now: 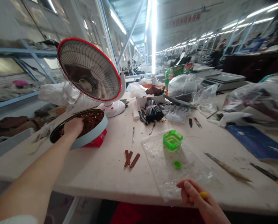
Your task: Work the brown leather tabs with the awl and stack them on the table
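Observation:
My left hand (pixel 74 127) reaches into a round, pale blue tin (pixel 92 134) that holds many brown leather strips (pixel 92 119) with small metal rings. Its fingertips are hidden among the strips, so their grip does not show. At the table's front edge, my right hand (pixel 195 194) is closed around a yellow-handled tool (pixel 203 195); the tool's working end is out of sight. Between the hands, several brown leather tabs (pixel 134 160) with rings lie on the table. A green plastic dish (pixel 173 140) and a small green cap (pixel 177 164) rest on a clear plastic sheet (pixel 157 161).
A red-rimmed heater (pixel 89 71) stands behind the tin. Pens (pixel 133 134), a bundle of black strips (pixel 153 112) and plastic bags (pixel 183 87) lie further back. To the right are a long blade (pixel 227 168), yellow-handled scissors (pixel 270 175) and a blue folder (pixel 258 142).

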Available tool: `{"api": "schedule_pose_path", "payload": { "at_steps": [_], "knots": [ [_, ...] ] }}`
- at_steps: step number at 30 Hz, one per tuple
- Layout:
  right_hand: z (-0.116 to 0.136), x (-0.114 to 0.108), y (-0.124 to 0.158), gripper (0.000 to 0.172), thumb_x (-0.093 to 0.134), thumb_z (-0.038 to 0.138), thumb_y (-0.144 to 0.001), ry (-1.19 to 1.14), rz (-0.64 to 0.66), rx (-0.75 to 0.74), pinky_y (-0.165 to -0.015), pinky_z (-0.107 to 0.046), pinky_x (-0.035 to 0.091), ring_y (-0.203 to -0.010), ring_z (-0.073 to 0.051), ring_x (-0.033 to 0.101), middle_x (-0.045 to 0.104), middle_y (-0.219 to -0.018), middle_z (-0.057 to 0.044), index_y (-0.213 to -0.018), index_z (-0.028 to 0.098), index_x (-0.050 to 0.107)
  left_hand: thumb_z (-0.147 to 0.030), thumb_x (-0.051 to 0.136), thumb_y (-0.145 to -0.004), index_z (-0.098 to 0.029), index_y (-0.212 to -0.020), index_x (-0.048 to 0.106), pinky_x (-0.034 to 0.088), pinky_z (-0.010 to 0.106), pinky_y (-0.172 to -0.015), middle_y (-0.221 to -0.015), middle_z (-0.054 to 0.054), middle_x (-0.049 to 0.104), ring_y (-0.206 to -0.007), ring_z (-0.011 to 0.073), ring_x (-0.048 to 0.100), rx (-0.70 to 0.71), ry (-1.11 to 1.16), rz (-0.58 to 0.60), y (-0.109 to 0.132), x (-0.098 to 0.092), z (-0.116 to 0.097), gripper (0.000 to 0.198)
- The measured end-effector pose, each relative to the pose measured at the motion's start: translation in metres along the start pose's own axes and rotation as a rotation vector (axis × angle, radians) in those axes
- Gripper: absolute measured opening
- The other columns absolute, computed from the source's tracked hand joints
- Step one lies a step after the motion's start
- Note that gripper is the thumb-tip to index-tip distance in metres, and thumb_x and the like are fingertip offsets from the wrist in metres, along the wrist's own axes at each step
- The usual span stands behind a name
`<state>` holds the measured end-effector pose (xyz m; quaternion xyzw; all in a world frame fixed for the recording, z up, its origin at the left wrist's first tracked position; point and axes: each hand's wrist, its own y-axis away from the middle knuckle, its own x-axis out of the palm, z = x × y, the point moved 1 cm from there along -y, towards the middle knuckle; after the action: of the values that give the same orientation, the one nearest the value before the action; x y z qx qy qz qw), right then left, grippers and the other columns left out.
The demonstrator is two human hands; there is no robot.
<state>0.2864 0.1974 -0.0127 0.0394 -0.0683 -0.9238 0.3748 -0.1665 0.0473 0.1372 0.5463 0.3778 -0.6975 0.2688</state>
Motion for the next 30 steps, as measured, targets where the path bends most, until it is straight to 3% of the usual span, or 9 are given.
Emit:
{"api": "schedule_pose_path", "payload": {
  "at_steps": [3,5,8,10,13,16,19,23,30],
  "knots": [
    [-0.001,-0.003,-0.005,0.048,0.045,0.061,-0.077,0.030,-0.020,-0.038,-0.056,-0.027,0.040,-0.055,-0.015,0.048,0.050,-0.053,-0.001,-0.073,0.017,0.063,-0.020,0.024,-0.090,0.003,-0.115,0.043,0.035,0.042,-0.089,-0.113,0.016,0.057,-0.107,0.0290,0.045,-0.040,0.239,-0.065,0.017,-0.015,-0.033,0.039],
    [0.001,0.002,-0.010,0.047,0.047,0.060,-0.076,0.033,-0.012,-0.064,-0.056,-0.027,0.040,-0.055,-0.015,0.049,0.051,-0.055,0.000,-0.081,0.016,0.064,-0.023,0.027,-0.090,-0.003,-0.115,0.046,0.041,0.031,-0.084,-0.107,0.011,0.061,-0.100,0.0202,0.053,0.043,0.431,0.032,0.045,-0.013,-0.072,0.037],
    [0.010,0.014,-0.014,0.045,0.052,0.057,-0.074,0.025,-0.007,-0.091,-0.050,-0.025,0.037,-0.050,-0.012,0.044,0.050,-0.057,0.001,-0.087,0.016,0.064,-0.035,0.044,-0.084,-0.015,-0.096,0.060,0.046,0.023,-0.065,-0.083,0.004,0.069,-0.071,0.0130,0.062,0.230,0.729,0.349,0.112,0.001,-0.143,0.029],
    [0.017,0.019,-0.014,0.041,0.055,0.054,-0.073,0.034,0.006,-0.098,-0.048,-0.024,0.035,-0.050,-0.011,0.043,0.050,-0.057,0.002,-0.086,0.016,0.064,-0.030,0.054,-0.076,-0.013,-0.084,0.062,0.046,0.025,-0.060,-0.075,0.007,0.067,-0.064,0.0143,0.060,0.325,1.218,0.770,0.160,0.011,-0.188,0.020],
    [0.023,0.018,-0.011,0.032,0.058,0.048,-0.074,-0.015,0.100,-0.121,-0.056,-0.025,0.040,-0.058,-0.013,0.050,0.057,-0.063,0.000,-0.082,0.017,0.063,-0.023,0.060,-0.069,-0.013,-0.073,0.059,0.044,0.024,-0.057,-0.065,0.002,0.061,-0.058,0.0113,0.056,0.345,1.449,0.968,0.207,0.017,-0.230,0.011],
    [0.018,0.013,-0.008,0.027,0.058,0.044,-0.076,-0.079,0.162,-0.110,-0.060,-0.025,0.041,-0.061,-0.012,0.051,0.059,-0.066,0.000,-0.076,0.017,0.059,-0.023,0.063,-0.068,-0.014,-0.074,0.054,0.043,0.023,-0.056,-0.063,0.000,0.057,-0.058,0.0107,0.056,0.341,1.515,0.923,0.221,0.023,-0.245,0.014],
    [0.008,0.008,-0.008,0.030,0.057,0.045,-0.076,-0.094,0.047,-0.070,-0.051,-0.022,0.034,-0.052,-0.009,0.042,0.050,-0.057,0.003,-0.068,0.017,0.054,-0.030,0.063,-0.071,-0.014,-0.077,0.052,0.044,0.024,-0.059,-0.068,0.000,0.055,-0.061,0.0107,0.055,0.298,1.560,0.853,0.226,0.033,-0.249,0.020],
    [-0.001,0.007,-0.008,0.030,0.055,0.045,-0.078,-0.162,-0.064,-0.026,-0.046,-0.022,0.027,-0.048,-0.008,0.033,0.041,-0.053,0.006,-0.068,0.018,0.048,-0.035,0.059,-0.074,-0.015,-0.074,0.050,0.041,0.023,-0.057,-0.066,-0.001,0.056,-0.058,0.0093,0.053,0.222,1.553,0.900,0.243,0.045,-0.255,0.023],
    [0.000,0.003,-0.004,0.028,0.057,0.043,-0.078,-0.170,-0.030,-0.044,-0.047,-0.022,0.027,-0.050,-0.008,0.034,0.040,-0.054,0.006,-0.068,0.018,0.048,-0.034,0.055,-0.074,-0.016,-0.071,0.046,0.040,0.023,-0.056,-0.064,-0.002,0.056,-0.055,0.0090,0.052,0.092,1.647,0.909,0.259,0.044,-0.267,0.021]
  ]
}}
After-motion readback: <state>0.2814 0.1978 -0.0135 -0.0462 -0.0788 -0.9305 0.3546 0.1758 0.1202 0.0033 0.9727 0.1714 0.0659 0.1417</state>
